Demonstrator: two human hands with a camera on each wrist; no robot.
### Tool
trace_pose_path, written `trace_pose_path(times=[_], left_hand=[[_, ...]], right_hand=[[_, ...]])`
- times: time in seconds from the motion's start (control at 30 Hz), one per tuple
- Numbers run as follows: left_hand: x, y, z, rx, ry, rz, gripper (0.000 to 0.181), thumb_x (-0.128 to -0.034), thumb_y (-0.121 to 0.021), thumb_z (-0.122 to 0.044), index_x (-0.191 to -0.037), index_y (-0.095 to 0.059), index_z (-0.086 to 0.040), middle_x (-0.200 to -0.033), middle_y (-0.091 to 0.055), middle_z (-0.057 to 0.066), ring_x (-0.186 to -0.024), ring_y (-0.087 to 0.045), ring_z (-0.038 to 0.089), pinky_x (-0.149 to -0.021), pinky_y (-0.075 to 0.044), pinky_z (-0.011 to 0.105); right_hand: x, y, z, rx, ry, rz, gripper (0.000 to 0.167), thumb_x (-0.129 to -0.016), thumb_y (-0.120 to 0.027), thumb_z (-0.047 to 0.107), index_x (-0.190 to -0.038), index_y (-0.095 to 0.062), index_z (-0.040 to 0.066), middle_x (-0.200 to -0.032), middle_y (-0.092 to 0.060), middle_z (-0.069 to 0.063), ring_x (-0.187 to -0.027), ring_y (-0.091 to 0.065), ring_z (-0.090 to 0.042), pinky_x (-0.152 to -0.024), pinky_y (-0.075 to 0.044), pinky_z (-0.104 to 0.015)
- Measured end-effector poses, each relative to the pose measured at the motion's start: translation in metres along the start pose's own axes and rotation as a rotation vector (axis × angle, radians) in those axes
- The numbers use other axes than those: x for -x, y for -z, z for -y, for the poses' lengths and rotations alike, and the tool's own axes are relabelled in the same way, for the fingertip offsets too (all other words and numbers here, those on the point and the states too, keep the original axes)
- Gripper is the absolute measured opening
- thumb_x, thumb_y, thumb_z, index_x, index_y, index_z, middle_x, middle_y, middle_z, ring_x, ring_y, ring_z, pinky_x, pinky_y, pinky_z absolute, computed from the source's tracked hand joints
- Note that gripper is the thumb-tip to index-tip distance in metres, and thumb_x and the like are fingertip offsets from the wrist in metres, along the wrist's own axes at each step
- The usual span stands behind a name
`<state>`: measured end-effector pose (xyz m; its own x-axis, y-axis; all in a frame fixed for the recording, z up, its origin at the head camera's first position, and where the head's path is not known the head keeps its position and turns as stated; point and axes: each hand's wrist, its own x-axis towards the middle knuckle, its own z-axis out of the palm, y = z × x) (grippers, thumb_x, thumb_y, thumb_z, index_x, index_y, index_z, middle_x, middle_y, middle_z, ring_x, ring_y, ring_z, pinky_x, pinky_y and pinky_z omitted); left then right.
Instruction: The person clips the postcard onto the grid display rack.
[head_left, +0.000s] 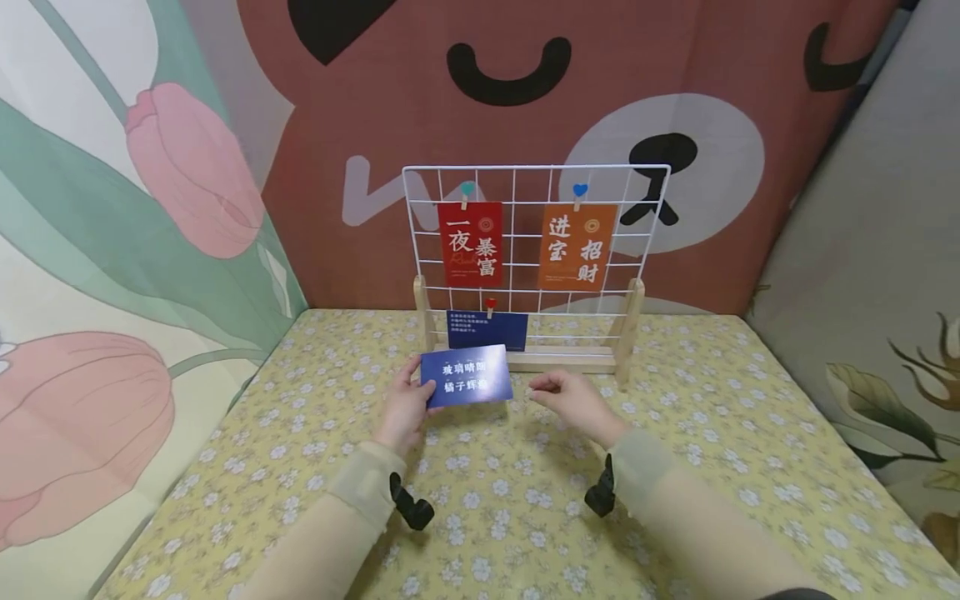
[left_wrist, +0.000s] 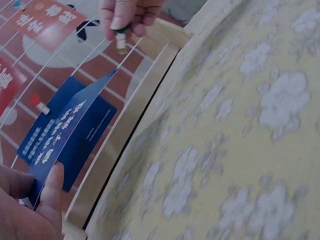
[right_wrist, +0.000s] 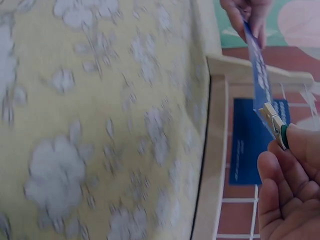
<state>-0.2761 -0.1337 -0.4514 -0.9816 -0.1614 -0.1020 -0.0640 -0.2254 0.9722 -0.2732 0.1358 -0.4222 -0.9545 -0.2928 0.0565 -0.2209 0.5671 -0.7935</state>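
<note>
My left hand (head_left: 405,406) pinches a dark blue card (head_left: 467,377) with white writing by its left edge, thumb on the front. The card is held in front of the grid rack, above the table. To its right, my right hand (head_left: 573,402) pinches a small wooden clothespin (right_wrist: 272,122) with a green end between thumb and finger. In the left wrist view the clothespin is apart from the card. Behind the held card, another blue card (head_left: 487,331) hangs on the grid under a clothespin with a red heart (head_left: 491,303).
A white wire grid rack (head_left: 513,183) on wooden feet (head_left: 628,329) stands at the back. On it hang a red card (head_left: 471,246) and an orange card (head_left: 577,247), each under a heart clothespin. A yellow floral cloth (head_left: 480,517) covers the table. Printed fabric (head_left: 480,133) hangs behind.
</note>
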Motion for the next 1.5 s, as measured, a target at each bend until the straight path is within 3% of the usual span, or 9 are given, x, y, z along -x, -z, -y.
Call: trace_pose_path(times=[0.2, 0.3, 0.47, 0.53, 0.73, 0.93, 1.23, 1.5], left_hand=[[-0.001, -0.022, 0.005, 0.021, -0.022, 0.057, 0.058, -0.0986, -0.044, 0.003, -0.152, -0.027, -0.013, -0.121, -0.053, 0.025, -0.081, -0.066, 0.019, -0.067, -0.057, 0.033], [-0.002, -0.034, 0.006, 0.009, -0.041, 0.1, 0.058, -0.0988, -0.044, 0.003, -0.152, -0.025, -0.012, -0.116, -0.054, 0.025, -0.079, -0.066, 0.019, -0.067, -0.057, 0.034], [-0.001, -0.05, 0.007, -0.033, -0.044, 0.142, 0.058, -0.0998, -0.046, -0.001, -0.152, -0.024, -0.015, -0.118, -0.058, 0.022, -0.079, -0.066, 0.016, -0.063, -0.051, 0.028], [-0.001, -0.056, 0.007, -0.036, -0.044, 0.153, 0.058, -0.1001, -0.046, -0.002, -0.152, -0.025, -0.017, -0.118, -0.059, 0.02, -0.08, -0.066, 0.017, -0.063, -0.048, 0.028], [-0.004, -0.074, 0.009, -0.054, -0.062, 0.183, 0.059, -0.0994, -0.047, -0.001, -0.152, -0.027, -0.018, -0.104, -0.058, 0.012, -0.08, -0.064, 0.017, -0.063, -0.05, 0.028], [-0.005, -0.089, 0.009, -0.108, -0.079, 0.235, 0.061, -0.1, -0.046, -0.001, -0.153, -0.023, -0.021, -0.112, -0.053, 0.013, -0.086, -0.065, 0.019, -0.072, -0.052, 0.034], [-0.007, -0.105, 0.011, -0.148, -0.116, 0.263, 0.062, -0.0996, -0.046, 0.0, -0.153, -0.024, -0.023, -0.113, -0.053, 0.013, -0.091, -0.063, 0.021, -0.078, -0.053, 0.037], [-0.011, -0.115, 0.017, -0.217, -0.203, 0.299, 0.059, -0.0992, -0.051, -0.004, -0.151, -0.028, -0.018, -0.101, -0.056, 0.01, -0.089, -0.049, 0.018, -0.076, -0.04, 0.031]], right_hand=[[0.004, 0.017, -0.005, 0.002, -0.003, -0.012, 0.031, -0.1, -0.054, 0.019, -0.128, -0.061, 0.008, -0.123, -0.062, -0.012, -0.112, -0.059, -0.027, -0.091, -0.049, -0.044], [0.005, 0.022, -0.005, 0.009, -0.025, -0.028, 0.033, -0.102, -0.049, 0.018, -0.132, -0.057, 0.007, -0.128, -0.059, -0.013, -0.115, -0.056, -0.029, -0.089, -0.049, -0.043], [0.005, 0.033, -0.007, 0.013, -0.016, -0.054, 0.03, -0.104, -0.044, 0.016, -0.129, -0.058, 0.008, -0.129, -0.056, -0.014, -0.089, -0.056, -0.031, -0.066, -0.043, -0.038], [0.004, 0.037, -0.008, 0.022, 0.001, -0.067, 0.029, -0.104, -0.045, 0.016, -0.126, -0.061, 0.009, -0.129, -0.056, -0.013, -0.086, -0.054, -0.028, -0.064, -0.041, -0.036], [0.002, 0.049, -0.009, 0.036, 0.017, -0.117, 0.028, -0.103, -0.048, 0.018, -0.124, -0.063, 0.01, -0.13, -0.055, -0.013, -0.107, -0.058, -0.026, -0.078, -0.049, -0.038], [0.001, 0.06, -0.009, 0.034, -0.023, -0.158, 0.033, -0.103, -0.048, 0.019, -0.132, -0.057, 0.007, -0.128, -0.057, -0.014, -0.11, -0.059, -0.028, -0.087, -0.051, -0.041], [-0.002, 0.075, -0.006, 0.051, -0.014, -0.211, 0.031, -0.102, -0.049, 0.02, -0.129, -0.059, 0.008, -0.124, -0.058, -0.013, -0.107, -0.059, -0.027, -0.086, -0.051, -0.042], [-0.006, 0.083, 0.0, 0.161, 0.035, -0.22, 0.03, -0.102, -0.05, 0.018, -0.128, -0.06, 0.007, -0.123, -0.055, -0.013, -0.106, -0.058, -0.027, -0.086, -0.05, -0.043]])
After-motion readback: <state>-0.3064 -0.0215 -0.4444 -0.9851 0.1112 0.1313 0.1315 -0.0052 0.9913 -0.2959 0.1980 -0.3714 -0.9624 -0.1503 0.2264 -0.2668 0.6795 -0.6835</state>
